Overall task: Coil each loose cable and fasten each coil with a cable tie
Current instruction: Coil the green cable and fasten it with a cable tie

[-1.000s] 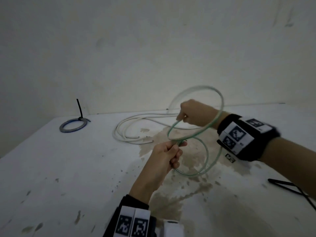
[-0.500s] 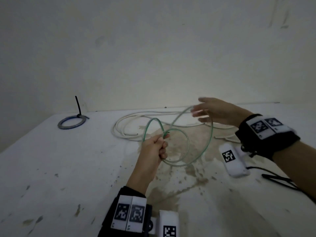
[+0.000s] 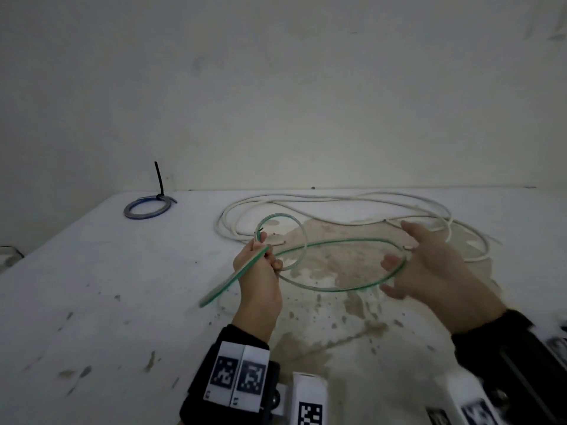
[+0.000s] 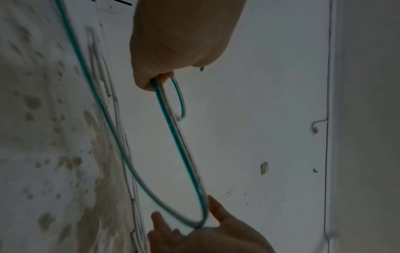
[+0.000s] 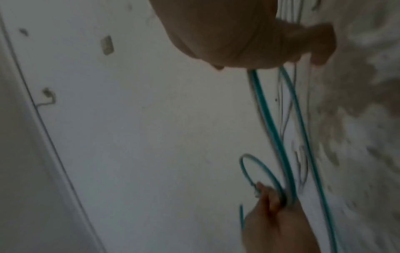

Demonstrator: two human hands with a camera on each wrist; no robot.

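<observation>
— Left hand (image 3: 259,273) first: what are you holding?

— Your fingers are curled tight around the green cable (image 3: 334,243), gripping it where a small loop and a larger loop meet. One end sticks up just past your knuckles; a straight tail runs down and to the left of your wrist, above the tabletop (image 3: 92,286).

— And further left?

— Near the far left corner of the tabletop lies a blue coil (image 3: 146,207), already bound with a black cable tie (image 3: 159,182) whose tail stands upright.

— What's behind the green one?

— A white cable (image 3: 337,199) sprawls in loose loops along the far edge, partly over a brown stain (image 3: 331,262).

— And my right hand (image 3: 429,265)?

— It's spread, fingers fairly straight. The big green loop's far bend rests across your palm between thumb and fingers; nothing is clenched around it. From the left wrist camera the loop (image 4: 184,171) hangs from your fist (image 4: 173,42) to that spread hand (image 4: 205,236). The right wrist view is blurred.
</observation>
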